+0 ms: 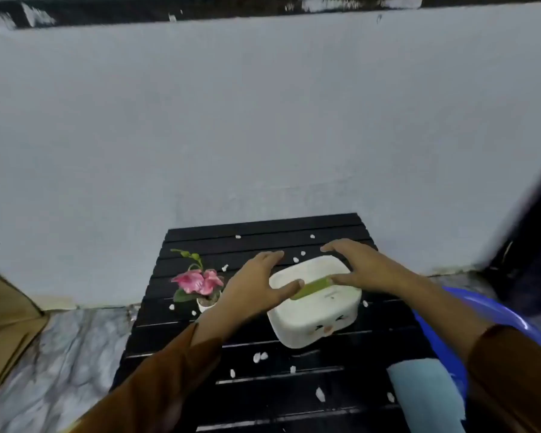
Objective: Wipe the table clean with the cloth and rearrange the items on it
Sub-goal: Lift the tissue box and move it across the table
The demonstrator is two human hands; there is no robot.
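Black slatted counter [278, 401], white crumbs [260, 356] scattered; rounded glossy white box [313, 314], green top slot; left hand [256, 285] and right hand [363, 267] clasp its ends, fingers spread

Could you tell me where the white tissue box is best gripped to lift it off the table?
Probably by its two short ends, one hand from each side, where the left hand and right hand sit now: the white tissue box is wide, rounded, with no handle.

Head camera looks steeply down, close above the table [294, 401].
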